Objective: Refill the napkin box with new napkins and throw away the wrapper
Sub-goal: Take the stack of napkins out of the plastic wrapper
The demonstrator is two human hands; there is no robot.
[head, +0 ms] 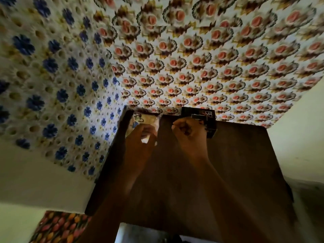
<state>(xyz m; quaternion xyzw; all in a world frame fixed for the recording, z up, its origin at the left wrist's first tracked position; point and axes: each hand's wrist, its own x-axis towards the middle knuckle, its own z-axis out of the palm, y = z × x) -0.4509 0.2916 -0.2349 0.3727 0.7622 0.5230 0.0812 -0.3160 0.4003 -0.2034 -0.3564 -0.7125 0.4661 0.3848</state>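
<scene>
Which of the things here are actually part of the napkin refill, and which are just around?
Part of the job:
- napkin packet in its clear wrapper, left hand on it
- black napkin box, right hand in front of it, fingers curled
- dark table they sit on

Just around:
- rose-patterned wall
- blue-flower wall
- tulip-patterned cloth
</scene>
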